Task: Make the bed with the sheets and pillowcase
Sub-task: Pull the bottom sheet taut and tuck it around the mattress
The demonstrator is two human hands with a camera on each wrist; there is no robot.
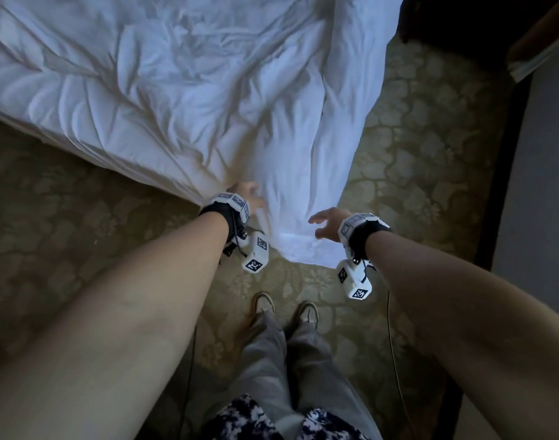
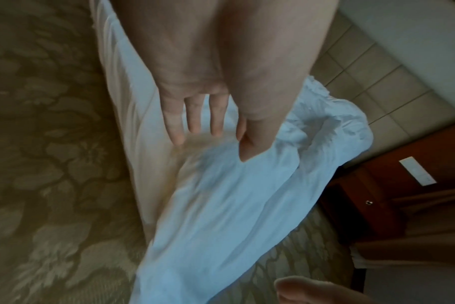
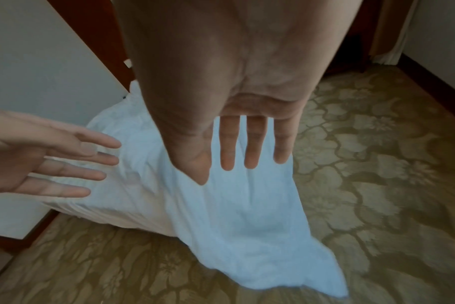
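Left hand (image 1: pixel 245 198) and right hand (image 1: pixel 327 222): fingers spread wide, holding nothing. Sheet (image 1: pixel 291 198) corner hangs off bed (image 1: pixel 14 119) between 2 hands, trailing onto carpet (image 1: pixel 414 160). Advice: grip corner both sides, pull taut, tuck under.

The sheet (image 1: pixel 183 90) lay across the bed (image 1: pixel 14 122), with one corner hanging off the bed's corner down to the carpet (image 1: pixel 430 154). The left hand (image 1: pixel 248 198) was at the left edge of the hanging part; the right hand (image 1: pixel 327 222) was at its right edge. The person's shoes (image 1: pixel 284 309) stood on the carpet just before the corner. Wooden furniture (image 2: pixel 372 197) stood right of the bed.
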